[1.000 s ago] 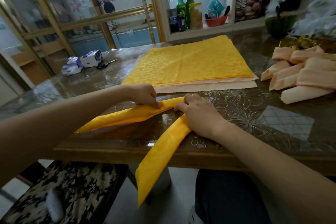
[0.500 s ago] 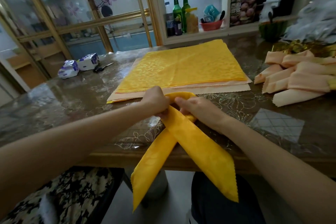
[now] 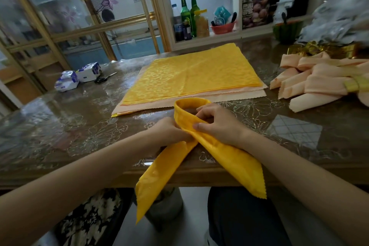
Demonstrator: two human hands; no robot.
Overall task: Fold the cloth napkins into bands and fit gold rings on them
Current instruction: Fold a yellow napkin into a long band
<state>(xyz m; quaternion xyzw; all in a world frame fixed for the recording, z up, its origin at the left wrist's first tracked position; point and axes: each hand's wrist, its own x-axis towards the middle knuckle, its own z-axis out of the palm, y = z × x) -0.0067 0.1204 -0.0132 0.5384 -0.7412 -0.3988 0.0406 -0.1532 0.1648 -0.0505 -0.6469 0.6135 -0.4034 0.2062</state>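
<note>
A yellow napkin band (image 3: pixel 225 156) lies bent into a loop at the table's front edge, its two tails crossing and hanging over the edge. My left hand (image 3: pixel 169 131) grips the band at the crossing from the left. My right hand (image 3: pixel 217 124) pinches the upper tail there, fingers reaching into the loop. A stack of flat yellow napkins (image 3: pixel 189 72) on peach ones lies just beyond. Finished peach napkins (image 3: pixel 315 84) lie at the right, one wearing a gold ring (image 3: pixel 354 84). More gold rings (image 3: pixel 319 49) sit behind them.
The glass-topped table (image 3: pixel 69 126) carries two tissue packs (image 3: pixel 79 78) and scissors (image 3: pixel 103 78) at the left. Bottles (image 3: pixel 187 16), a red bowl and boxes stand on the ledge behind. A patterned stool (image 3: pixel 83 219) is below left of the table edge.
The band's left tail was swung over the right one, so the flat V became a crossed loop. Both hands came together at the crossing, and the loop now stands more open.
</note>
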